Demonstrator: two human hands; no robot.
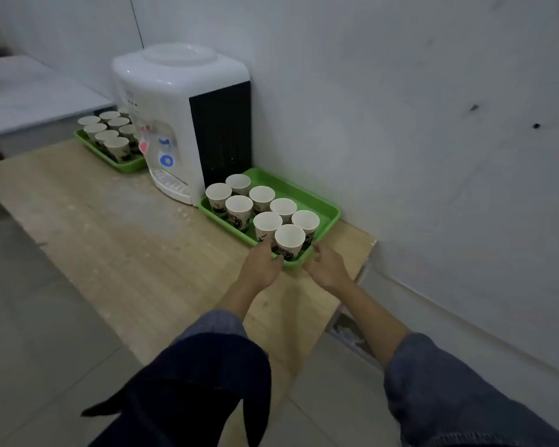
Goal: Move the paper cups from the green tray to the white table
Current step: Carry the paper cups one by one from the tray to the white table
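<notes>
A green tray (328, 209) sits on the wooden counter by the wall, holding several white paper cups with dark print. The nearest cup (289, 241) stands at the tray's front corner. My left hand (262, 266) reaches to the tray's front edge, its fingers touching the tray rim beside the nearest cup. My right hand (326, 267) hovers at the tray's front right corner with loosely curled fingers, holding nothing. Whether the left hand grips the cup or the rim is unclear. A white table (29, 95) stands at the far left.
A white water dispenser (181, 124) stands on the wooden counter (126, 237) left of the tray. A second green tray (123, 166) with several cups lies beyond it. The wall runs close on the right. Grey floor tiles lie below.
</notes>
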